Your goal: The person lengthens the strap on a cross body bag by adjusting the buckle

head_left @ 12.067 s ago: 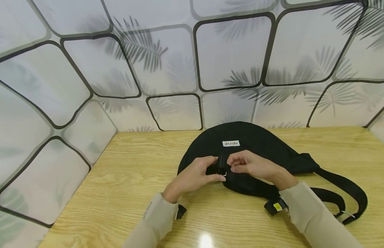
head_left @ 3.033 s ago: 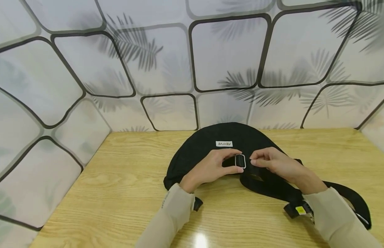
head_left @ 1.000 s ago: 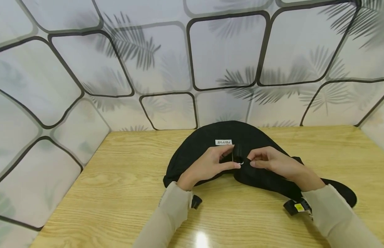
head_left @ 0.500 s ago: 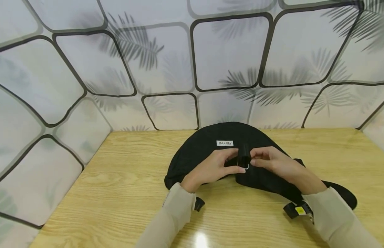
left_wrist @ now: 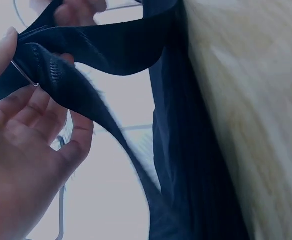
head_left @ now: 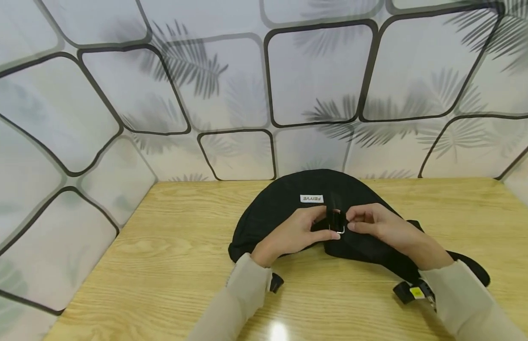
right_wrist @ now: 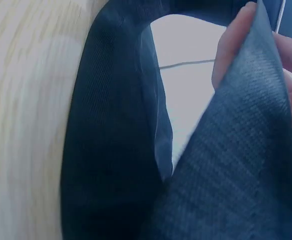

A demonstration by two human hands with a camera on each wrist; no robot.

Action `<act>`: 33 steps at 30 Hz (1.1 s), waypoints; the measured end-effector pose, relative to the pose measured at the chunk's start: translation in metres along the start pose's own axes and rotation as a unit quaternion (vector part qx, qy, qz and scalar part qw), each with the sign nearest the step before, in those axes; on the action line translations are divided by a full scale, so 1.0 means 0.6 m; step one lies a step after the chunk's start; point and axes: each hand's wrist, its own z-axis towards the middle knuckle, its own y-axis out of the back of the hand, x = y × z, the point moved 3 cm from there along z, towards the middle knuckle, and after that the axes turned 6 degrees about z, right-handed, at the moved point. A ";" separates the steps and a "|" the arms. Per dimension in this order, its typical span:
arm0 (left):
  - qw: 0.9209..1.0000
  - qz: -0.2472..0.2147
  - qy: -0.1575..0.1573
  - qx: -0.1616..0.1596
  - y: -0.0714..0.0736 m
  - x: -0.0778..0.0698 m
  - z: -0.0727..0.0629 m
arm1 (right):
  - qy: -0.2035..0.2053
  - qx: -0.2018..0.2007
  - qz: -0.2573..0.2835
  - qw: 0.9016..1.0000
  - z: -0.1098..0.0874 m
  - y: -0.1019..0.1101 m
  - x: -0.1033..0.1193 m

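Note:
On the table lies a black fabric bag (head_left: pixel 268 215), with a white label (head_left: pixel 311 199) reading FEIYVE upside down. My left hand (head_left: pixel 289 232) pinches a metal strap slider (head_left: pixel 342 232) between thumb and fingers in front of the bag. Black webbing strap (left_wrist: pixel 120 47) runs through the slider and stands up in a small loop there. Close on the right, my right hand (head_left: pixel 385 229) pinches the strap between thumb and fingertips. In the right wrist view, the strap (right_wrist: pixel 236 145) rises between its fingers. More strap passes behind the right sleeve.
The wooden table (head_left: pixel 170 251) meets a patterned fabric wall (head_left: pixel 229 94) behind the bag. A small black piece (head_left: pixel 276 282) shows at the left cuff. Another black piece with a yellow patch (head_left: pixel 416 292) is by the right cuff. A strap end loop (head_left: pixel 477 267) curves at the right.
Since twelve seconds ago, both hands and the slider moved right, and the strap loop at far right shrank. In the last half second, the small loop at the slider opened and tilted slightly.

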 end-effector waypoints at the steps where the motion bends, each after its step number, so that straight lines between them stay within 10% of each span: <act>1: 1.000 0.004 -0.002 0.004 -0.003 0.000 0.000 | 0.001 -0.003 0.002 1.000 0.000 -0.001 0.001; 14: 0.997 0.069 0.016 0.001 -0.002 0.002 0.005 | -0.019 -0.050 0.025 0.998 -0.005 -0.002 0.010; 33: 0.994 0.106 0.032 -0.021 0.007 0.002 -0.003 | -0.034 -0.115 -0.143 0.982 0.009 -0.035 0.035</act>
